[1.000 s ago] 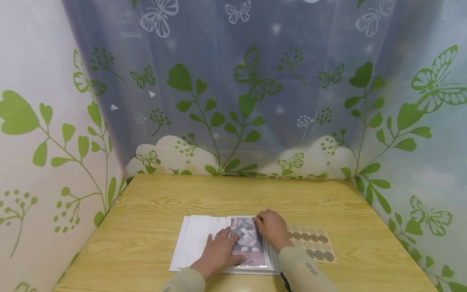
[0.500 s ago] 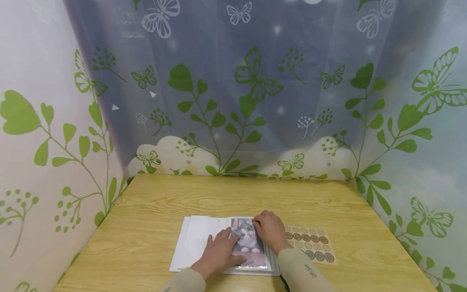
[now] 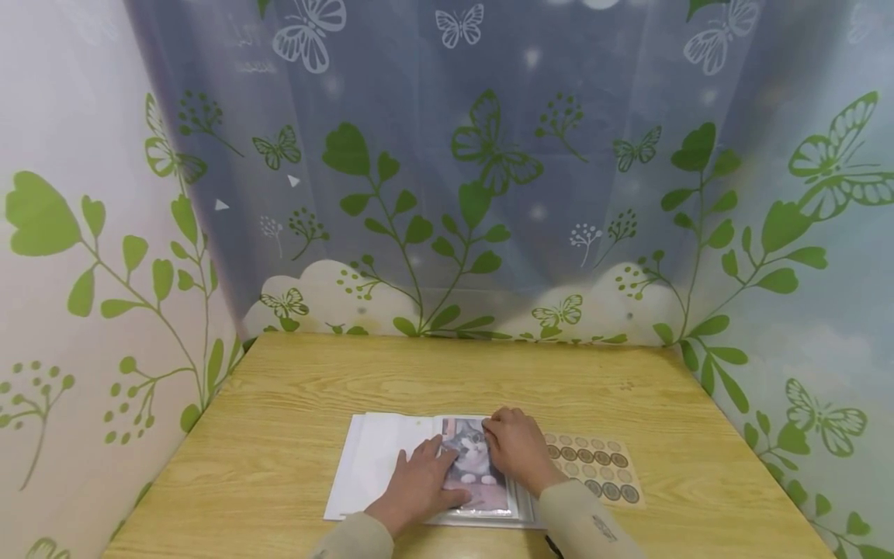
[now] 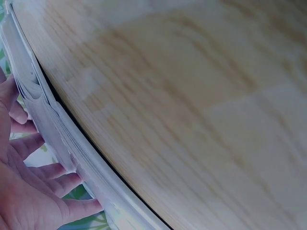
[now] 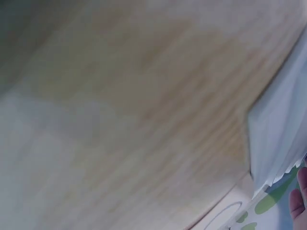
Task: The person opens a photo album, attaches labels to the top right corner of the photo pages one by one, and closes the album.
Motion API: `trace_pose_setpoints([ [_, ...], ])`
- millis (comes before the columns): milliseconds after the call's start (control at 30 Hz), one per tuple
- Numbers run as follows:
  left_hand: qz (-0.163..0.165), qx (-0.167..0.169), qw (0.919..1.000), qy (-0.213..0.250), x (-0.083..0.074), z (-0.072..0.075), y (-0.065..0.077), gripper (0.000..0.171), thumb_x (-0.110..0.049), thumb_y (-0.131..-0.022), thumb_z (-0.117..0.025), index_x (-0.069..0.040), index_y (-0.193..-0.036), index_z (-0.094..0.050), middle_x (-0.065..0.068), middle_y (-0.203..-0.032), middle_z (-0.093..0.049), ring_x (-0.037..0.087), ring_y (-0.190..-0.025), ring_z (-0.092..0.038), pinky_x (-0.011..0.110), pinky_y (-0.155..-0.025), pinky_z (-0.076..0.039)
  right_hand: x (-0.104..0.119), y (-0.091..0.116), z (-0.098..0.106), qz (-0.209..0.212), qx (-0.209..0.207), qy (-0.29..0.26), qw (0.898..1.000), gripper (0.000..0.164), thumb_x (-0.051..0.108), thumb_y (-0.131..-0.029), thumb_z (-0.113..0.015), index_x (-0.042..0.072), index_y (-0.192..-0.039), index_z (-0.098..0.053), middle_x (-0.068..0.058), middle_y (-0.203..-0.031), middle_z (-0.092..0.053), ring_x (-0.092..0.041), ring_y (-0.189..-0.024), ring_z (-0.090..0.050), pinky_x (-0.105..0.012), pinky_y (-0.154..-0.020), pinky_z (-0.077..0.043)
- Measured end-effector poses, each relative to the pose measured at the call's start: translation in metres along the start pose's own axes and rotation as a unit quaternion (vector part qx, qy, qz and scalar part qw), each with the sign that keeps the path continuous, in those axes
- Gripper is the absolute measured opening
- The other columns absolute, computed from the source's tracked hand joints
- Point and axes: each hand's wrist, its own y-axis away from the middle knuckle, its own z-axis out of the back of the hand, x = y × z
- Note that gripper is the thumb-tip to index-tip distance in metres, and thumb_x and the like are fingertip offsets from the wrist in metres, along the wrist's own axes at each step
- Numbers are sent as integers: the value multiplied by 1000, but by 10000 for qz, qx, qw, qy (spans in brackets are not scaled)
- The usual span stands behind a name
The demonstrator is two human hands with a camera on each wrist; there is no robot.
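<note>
Left hand (image 3: pixel 419 483), fingers spread, gripping nothing, likely steadies the album (image 3: pixel 373 458); right hand (image 3: pixel 520 448) meets the cat picture (image 3: pixel 479 466), pinch unclear.

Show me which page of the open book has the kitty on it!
The right-hand page, on the side by the sheet of circles: it has the cat picture. The left-hand page looks white, with no cat showing.

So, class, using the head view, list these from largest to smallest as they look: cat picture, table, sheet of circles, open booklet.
1. Table
2. Open booklet
3. Cat picture and sheet of circles: unranked; both are partly covered, and their visible areas look alike.
</note>
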Motion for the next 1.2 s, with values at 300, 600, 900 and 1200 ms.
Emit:
trace_pose_setpoints([
  [300, 2, 10, 10000, -92, 0, 3, 0, 73, -59, -83, -70, -8, -135, -59, 22, -147, -45, 42, -132, -44, 69, -104, -33, 0, 11, 8, 263, 536, 161, 9981, 37, 28, -97, -61, 8, -128, -66, -10, -127, -62, -33, -117, -56, -53, -100, -44],
  [600, -26, -34, 10000, -69, 1, 2, -1, 70, -56, -83, -71, -8, -133, -61, 22, -145, -47, 42, -132, -45, 70, -103, -34, 4, 17, 9, 114, 763, -33, 9970, 48, 36, -100, -56, 4, -135, -59, -12, -136, -57, -34, -126, -51, -55, -106, -39],
  [900, -8, 35, 10000, 30, 2, 1, -2, 69, -55, -83, -72, -8, -133, -61, 22, -145, -47, 42, -132, -44, 70, -102, -34, 5, 15, 9, 28, 885, -4, 9961, 51, 40, -101, -54, 4, -137, -57, -12, -136, -56, -34, -127, -49, -55, -108, -37],
  [1200, -12, 48, 10000, 38, 2, -1, -3, 70, -56, -83, -72, -9, -134, -60, 21, -146, -46, 42, -132, -44, 71, -102, -34, 2, 11, 6, 26, 1065, 148, 9942, 54, 44, -100, -52, 5, -137, -56, -11, -139, -54, -32, -129, -48, -55, -108, -37],
])
